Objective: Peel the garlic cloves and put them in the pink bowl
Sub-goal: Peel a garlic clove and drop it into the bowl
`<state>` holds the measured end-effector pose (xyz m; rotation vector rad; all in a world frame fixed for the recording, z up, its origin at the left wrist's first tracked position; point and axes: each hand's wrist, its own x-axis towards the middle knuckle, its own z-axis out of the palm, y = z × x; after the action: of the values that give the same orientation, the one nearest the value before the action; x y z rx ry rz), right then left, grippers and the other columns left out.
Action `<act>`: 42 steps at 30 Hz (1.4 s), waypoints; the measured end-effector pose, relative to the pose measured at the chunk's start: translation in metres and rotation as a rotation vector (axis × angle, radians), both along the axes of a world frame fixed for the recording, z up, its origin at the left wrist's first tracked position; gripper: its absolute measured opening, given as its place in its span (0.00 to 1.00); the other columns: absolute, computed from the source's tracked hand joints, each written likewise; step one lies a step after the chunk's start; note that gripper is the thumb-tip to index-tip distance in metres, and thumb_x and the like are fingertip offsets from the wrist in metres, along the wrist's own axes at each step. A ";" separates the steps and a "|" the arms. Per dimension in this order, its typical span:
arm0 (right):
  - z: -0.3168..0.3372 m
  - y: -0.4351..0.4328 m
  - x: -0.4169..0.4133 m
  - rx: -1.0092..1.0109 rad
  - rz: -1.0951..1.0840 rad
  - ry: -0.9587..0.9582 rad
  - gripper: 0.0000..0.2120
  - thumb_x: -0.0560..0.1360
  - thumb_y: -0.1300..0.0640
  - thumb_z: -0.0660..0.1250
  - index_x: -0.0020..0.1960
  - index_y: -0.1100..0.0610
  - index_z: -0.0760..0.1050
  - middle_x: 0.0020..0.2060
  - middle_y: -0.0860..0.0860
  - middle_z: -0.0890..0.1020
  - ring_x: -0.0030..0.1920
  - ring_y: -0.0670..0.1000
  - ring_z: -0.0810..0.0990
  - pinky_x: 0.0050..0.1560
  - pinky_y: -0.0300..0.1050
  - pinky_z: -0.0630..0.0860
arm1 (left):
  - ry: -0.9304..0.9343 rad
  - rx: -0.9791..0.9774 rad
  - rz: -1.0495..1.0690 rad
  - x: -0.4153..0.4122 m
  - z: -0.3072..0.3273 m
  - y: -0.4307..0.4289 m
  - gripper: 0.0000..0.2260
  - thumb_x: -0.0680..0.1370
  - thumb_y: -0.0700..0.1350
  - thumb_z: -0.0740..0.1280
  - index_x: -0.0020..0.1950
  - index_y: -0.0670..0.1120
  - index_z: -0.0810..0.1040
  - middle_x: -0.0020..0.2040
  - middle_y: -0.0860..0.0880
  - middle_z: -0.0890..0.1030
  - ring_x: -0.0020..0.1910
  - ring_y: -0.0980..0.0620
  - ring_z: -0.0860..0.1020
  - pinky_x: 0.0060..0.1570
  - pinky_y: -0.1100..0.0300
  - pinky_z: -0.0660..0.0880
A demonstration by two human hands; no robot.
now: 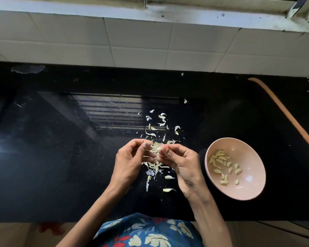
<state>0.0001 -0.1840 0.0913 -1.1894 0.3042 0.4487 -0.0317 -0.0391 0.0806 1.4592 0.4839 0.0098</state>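
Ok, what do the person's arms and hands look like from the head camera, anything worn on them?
Both are bare: the left hand and right hand show no gloves, rings or watch, and no sleeve covers either forearm in view. The only clothing visible is a blue garment printed with cream leaves and red flowers, at the bottom edge.

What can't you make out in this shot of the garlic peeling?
Head view only:
Garlic clove: mostly hidden by fingers of left hand and right hand; skin left unclear.
Peeled cloves in pink bowl: overlapping, too small to count.
Orange strip: cut off by the right edge; identity unclear.
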 end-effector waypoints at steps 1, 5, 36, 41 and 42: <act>0.000 0.000 0.000 0.013 -0.002 0.004 0.08 0.66 0.60 0.74 0.43 0.64 0.84 0.36 0.59 0.84 0.37 0.52 0.84 0.43 0.45 0.83 | 0.000 0.009 -0.003 0.000 0.000 0.002 0.07 0.80 0.42 0.66 0.52 0.42 0.83 0.42 0.45 0.86 0.40 0.47 0.86 0.43 0.57 0.83; 0.002 0.001 0.000 0.041 -0.004 0.030 0.06 0.67 0.62 0.74 0.41 0.64 0.84 0.38 0.63 0.85 0.38 0.56 0.84 0.40 0.45 0.84 | 0.005 0.257 -0.030 -0.001 0.005 0.010 0.04 0.77 0.41 0.72 0.50 0.46 0.86 0.39 0.49 0.87 0.34 0.50 0.85 0.37 0.58 0.83; -0.007 -0.001 0.000 -0.196 0.055 -0.236 0.06 0.76 0.64 0.71 0.41 0.64 0.80 0.35 0.56 0.82 0.37 0.52 0.78 0.44 0.41 0.78 | -0.012 0.260 -0.160 -0.001 0.020 0.010 0.07 0.68 0.50 0.79 0.43 0.49 0.87 0.41 0.53 0.87 0.42 0.52 0.86 0.51 0.46 0.82; -0.008 0.005 -0.002 -0.301 0.060 -0.287 0.08 0.78 0.60 0.69 0.41 0.61 0.79 0.33 0.52 0.83 0.36 0.46 0.80 0.42 0.40 0.77 | -0.034 0.271 -0.177 0.000 0.020 0.010 0.06 0.68 0.47 0.79 0.43 0.48 0.87 0.41 0.52 0.87 0.42 0.52 0.86 0.49 0.50 0.83; -0.008 0.006 -0.002 -0.307 0.058 -0.296 0.08 0.78 0.60 0.69 0.41 0.62 0.79 0.34 0.53 0.83 0.36 0.46 0.81 0.42 0.41 0.77 | -0.036 0.264 -0.177 0.000 0.020 0.010 0.06 0.68 0.46 0.79 0.43 0.48 0.87 0.41 0.52 0.87 0.42 0.52 0.86 0.49 0.52 0.83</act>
<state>-0.0021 -0.1781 0.0835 -1.5469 0.0832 0.2756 -0.0318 -0.0287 0.1004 1.7538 0.3307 -0.0421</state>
